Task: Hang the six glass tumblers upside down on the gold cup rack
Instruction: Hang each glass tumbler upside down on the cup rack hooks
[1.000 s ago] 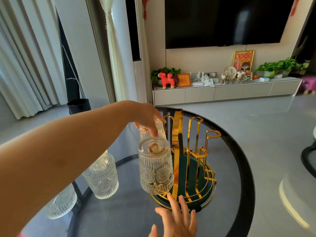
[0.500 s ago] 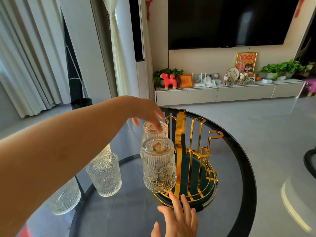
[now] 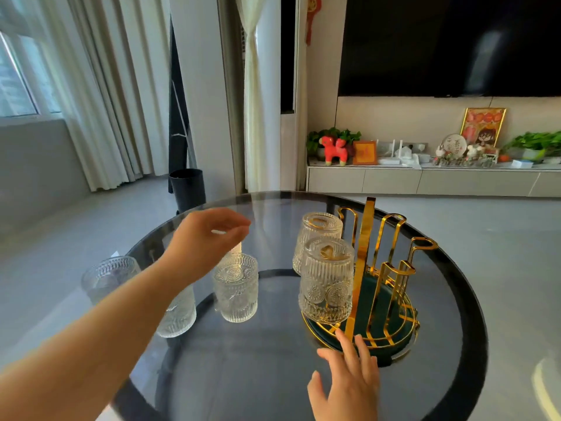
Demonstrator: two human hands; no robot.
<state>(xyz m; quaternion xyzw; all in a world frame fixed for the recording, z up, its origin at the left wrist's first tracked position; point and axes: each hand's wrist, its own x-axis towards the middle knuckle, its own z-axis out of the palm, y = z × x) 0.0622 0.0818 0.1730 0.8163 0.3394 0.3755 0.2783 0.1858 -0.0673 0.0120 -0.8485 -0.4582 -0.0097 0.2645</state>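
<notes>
Your left hand (image 3: pixel 209 238) is empty, fingers loosely curled in the air above the upright tumblers, gripping nothing; your right hand (image 3: pixel 349 378) lies open and flat on the tabletop (image 3: pixel 267 369), fingertips touching the near rim of the rack (image 3: pixel 367 268), holding nothing either. Just under and a little right of the left hand stands the nearest loose tumbler (image 3: pixel 236 291), mouth up; a second one (image 3: pixel 177 311) is half hidden behind your forearm, and a third (image 3: pixel 107 278) sits further left near the table edge. A fourth may be hidden behind your hand, but I cannot tell. Two tumblers already hang upside down on the rack's left side, the front one (image 3: pixel 328 284) and the back one (image 3: pixel 318 238), one behind the other; the gold arms on the right side are bare. I would judge the main risk to be your forearm: it crosses low over the second glass, and a careless sweep could tip it or knock it into its neighbour. The ribbed glass looks slippery, so a shallow pinch on the rim could let it slide as you invert it. The rack is loaded on one side only, so keep that right hand steadying its base, and bring the next glass in clear of the two already hung to avoid a clash of glass on glass.
</notes>
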